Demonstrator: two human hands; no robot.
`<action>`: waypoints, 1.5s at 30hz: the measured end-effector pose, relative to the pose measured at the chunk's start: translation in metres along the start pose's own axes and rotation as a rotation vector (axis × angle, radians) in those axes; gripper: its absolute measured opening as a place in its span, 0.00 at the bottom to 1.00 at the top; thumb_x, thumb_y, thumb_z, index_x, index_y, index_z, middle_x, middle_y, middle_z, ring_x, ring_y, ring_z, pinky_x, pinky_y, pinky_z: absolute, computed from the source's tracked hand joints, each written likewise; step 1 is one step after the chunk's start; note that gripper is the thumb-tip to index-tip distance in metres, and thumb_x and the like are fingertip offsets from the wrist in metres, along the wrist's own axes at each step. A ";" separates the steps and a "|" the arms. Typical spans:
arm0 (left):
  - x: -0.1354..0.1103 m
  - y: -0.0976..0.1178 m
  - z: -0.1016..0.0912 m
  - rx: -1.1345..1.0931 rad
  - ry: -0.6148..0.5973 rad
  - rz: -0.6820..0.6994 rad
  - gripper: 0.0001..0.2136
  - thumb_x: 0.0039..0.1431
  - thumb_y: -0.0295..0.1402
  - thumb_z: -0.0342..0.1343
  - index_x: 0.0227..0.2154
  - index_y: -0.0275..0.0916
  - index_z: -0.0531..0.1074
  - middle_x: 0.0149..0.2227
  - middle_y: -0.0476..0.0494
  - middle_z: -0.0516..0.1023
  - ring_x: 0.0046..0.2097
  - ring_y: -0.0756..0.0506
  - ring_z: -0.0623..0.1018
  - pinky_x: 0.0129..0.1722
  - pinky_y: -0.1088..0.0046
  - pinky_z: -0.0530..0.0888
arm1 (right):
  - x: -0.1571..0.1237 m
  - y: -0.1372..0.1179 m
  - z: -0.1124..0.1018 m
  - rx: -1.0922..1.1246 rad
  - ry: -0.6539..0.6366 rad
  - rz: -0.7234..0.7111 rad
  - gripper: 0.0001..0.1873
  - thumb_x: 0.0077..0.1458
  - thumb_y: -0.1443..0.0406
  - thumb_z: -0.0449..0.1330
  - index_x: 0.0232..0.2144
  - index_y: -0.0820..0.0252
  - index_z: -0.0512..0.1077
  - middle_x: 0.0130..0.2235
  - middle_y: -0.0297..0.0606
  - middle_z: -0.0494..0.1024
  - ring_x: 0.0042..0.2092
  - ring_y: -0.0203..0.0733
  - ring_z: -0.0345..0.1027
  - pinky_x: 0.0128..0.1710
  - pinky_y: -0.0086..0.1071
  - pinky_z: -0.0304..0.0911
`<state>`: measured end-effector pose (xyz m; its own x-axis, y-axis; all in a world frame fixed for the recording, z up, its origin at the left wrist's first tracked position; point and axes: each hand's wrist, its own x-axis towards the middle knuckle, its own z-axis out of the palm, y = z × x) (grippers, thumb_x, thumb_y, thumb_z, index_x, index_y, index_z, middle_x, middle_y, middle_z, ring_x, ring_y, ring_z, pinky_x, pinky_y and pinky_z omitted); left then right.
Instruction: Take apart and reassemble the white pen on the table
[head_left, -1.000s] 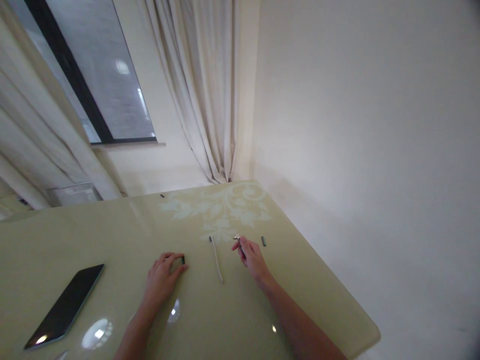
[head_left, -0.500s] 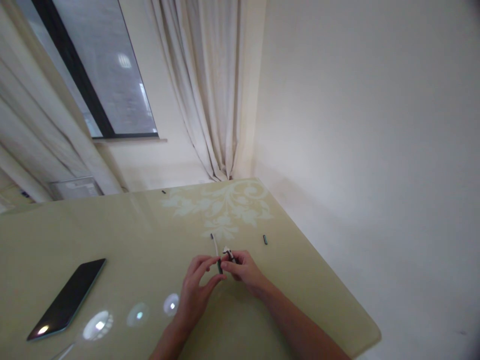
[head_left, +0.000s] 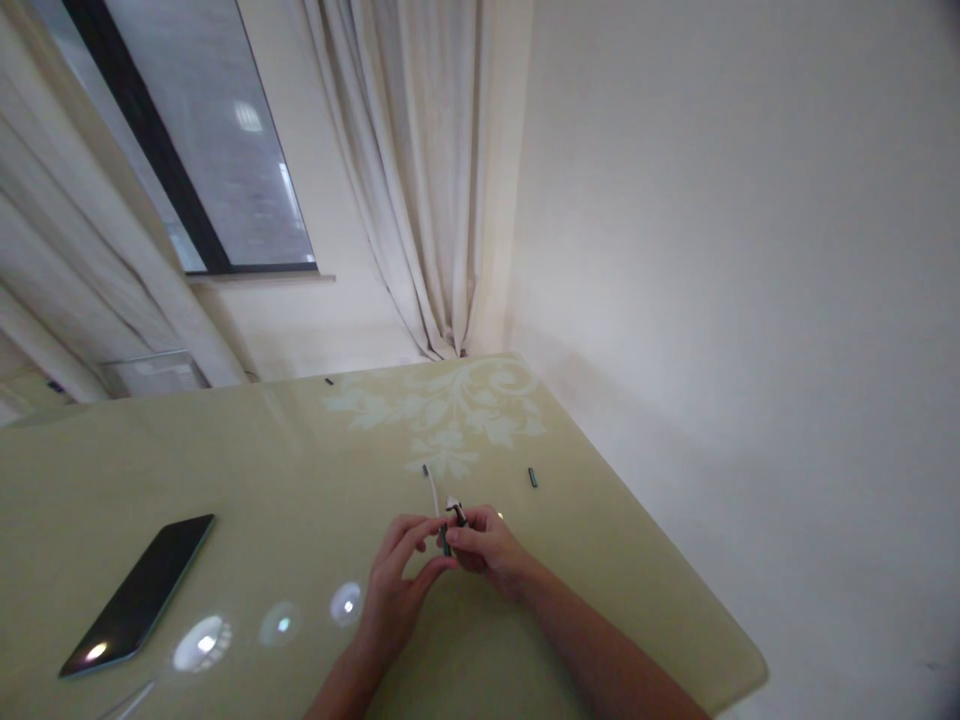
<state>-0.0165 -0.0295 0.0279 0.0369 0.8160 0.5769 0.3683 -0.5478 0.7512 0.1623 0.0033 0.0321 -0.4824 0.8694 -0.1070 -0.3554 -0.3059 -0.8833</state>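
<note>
While my two hands meet low over the middle of the table, the plain cream wall [head_left: 712, 250] fills the whole right side of my view, and long pale curtains [head_left: 427, 180] hang in the corner beside a dark-framed window [head_left: 225, 150]. Below them spreads the glossy olive table [head_left: 225, 470], with a pale leaf pattern [head_left: 442, 410] printed near its far right corner and ceiling lights mirrored in its surface. A dark tablet [head_left: 139, 593] lies flat well off to my left. My left hand [head_left: 397, 590] comes in from below with thumb and forefinger pressed together on a small dark part [head_left: 446, 542], the other fingers curled loosely beneath. My right hand [head_left: 487, 550] sits just beside it, fingertips touching those of the left, its fingers bunched and pinching a pale-topped piece [head_left: 455, 512] that sticks up above my knuckles; both bits are too small for me to tell what they are. A thin white cord [head_left: 431, 490] lies on the table just beyond my fingertips, running away from me. Near the right hand, apart from it, rests a short dark stub [head_left: 532, 477], and a tiny dark speck [head_left: 328, 381] sits at the far edge.
</note>
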 end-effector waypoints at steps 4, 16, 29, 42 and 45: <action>0.000 0.000 0.000 0.006 0.009 -0.028 0.17 0.60 0.50 0.68 0.48 0.49 0.85 0.39 0.43 0.82 0.35 0.43 0.78 0.38 0.66 0.79 | -0.003 -0.003 0.004 0.019 0.015 0.002 0.25 0.42 0.47 0.78 0.31 0.62 0.81 0.17 0.22 0.62 0.19 0.26 0.43 0.20 0.29 0.36; 0.003 0.006 -0.003 -0.111 -0.011 -0.229 0.23 0.59 0.54 0.67 0.52 0.46 0.83 0.40 0.43 0.82 0.36 0.43 0.75 0.40 0.64 0.76 | -0.004 -0.002 0.000 -0.263 0.112 -0.164 0.27 0.47 0.42 0.74 0.30 0.59 0.78 0.21 0.24 0.63 0.23 0.30 0.46 0.24 0.29 0.43; 0.001 0.004 0.004 -0.636 -0.293 -0.848 0.26 0.50 0.58 0.71 0.37 0.36 0.83 0.22 0.55 0.64 0.25 0.52 0.59 0.27 0.73 0.56 | -0.020 -0.008 -0.017 -1.227 0.058 -0.821 0.10 0.62 0.60 0.66 0.46 0.52 0.82 0.32 0.38 0.81 0.33 0.41 0.70 0.37 0.32 0.61; 0.008 0.004 -0.012 -0.727 -0.128 -0.731 0.32 0.43 0.49 0.78 0.53 0.45 0.85 0.48 0.37 0.87 0.52 0.35 0.81 0.58 0.55 0.74 | -0.024 -0.021 0.002 -0.873 0.090 -0.598 0.15 0.72 0.55 0.57 0.43 0.57 0.80 0.33 0.35 0.77 0.33 0.39 0.67 0.36 0.31 0.59; 0.008 0.002 -0.012 -0.698 -0.102 -0.717 0.31 0.43 0.47 0.79 0.53 0.46 0.85 0.47 0.38 0.88 0.52 0.36 0.81 0.59 0.55 0.74 | -0.024 -0.021 0.004 -0.870 0.059 -0.568 0.18 0.72 0.53 0.57 0.40 0.57 0.80 0.32 0.35 0.76 0.33 0.39 0.66 0.35 0.31 0.58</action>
<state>-0.0271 -0.0267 0.0379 0.1113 0.9896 -0.0907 -0.2913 0.1198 0.9491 0.1782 -0.0126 0.0551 -0.3768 0.8224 0.4263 0.1938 0.5200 -0.8319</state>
